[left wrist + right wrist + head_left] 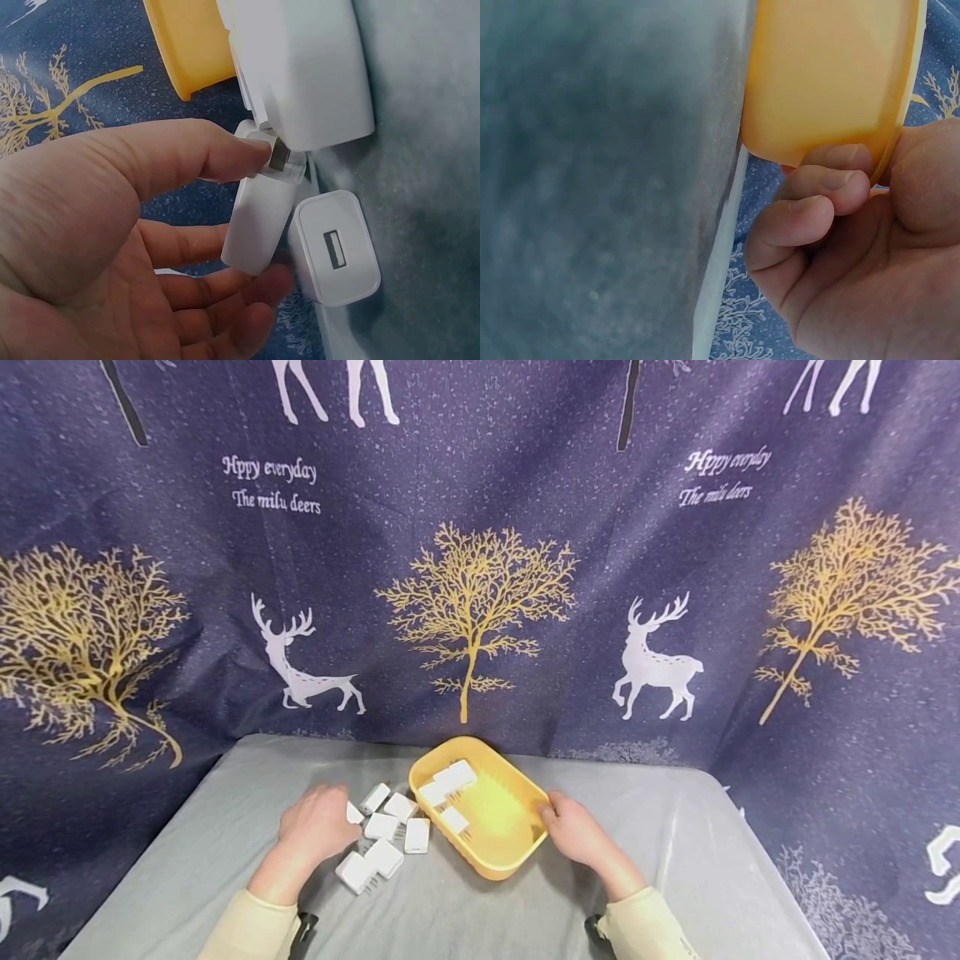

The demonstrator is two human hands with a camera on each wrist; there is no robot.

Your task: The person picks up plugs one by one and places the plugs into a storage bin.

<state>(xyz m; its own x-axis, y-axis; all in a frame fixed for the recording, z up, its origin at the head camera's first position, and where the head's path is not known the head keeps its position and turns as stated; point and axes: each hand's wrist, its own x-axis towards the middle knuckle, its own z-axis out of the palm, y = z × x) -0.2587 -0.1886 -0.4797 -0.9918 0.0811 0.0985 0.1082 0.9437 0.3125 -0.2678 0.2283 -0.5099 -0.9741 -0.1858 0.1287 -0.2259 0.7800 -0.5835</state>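
Note:
My left hand (318,822) pinches a white USB charger (259,221) between the thumb and fingers, over the left part of the table. Several more white chargers lie in a loose group to its right, one of them a charger (417,836) close to the basket. In the left wrist view, another charger (337,249) shows its USB slot beside the held one. With thumb and fingers, my right hand (576,828) grips the right rim of a yellow plastic basket (491,868). Inside, along its left side, lie several white chargers (459,774).
The grey-covered table (645,835) stretches under everything. Behind it hangs a dark blue cloth (510,460) printed with deer and golden trees, close to the far side of the basket.

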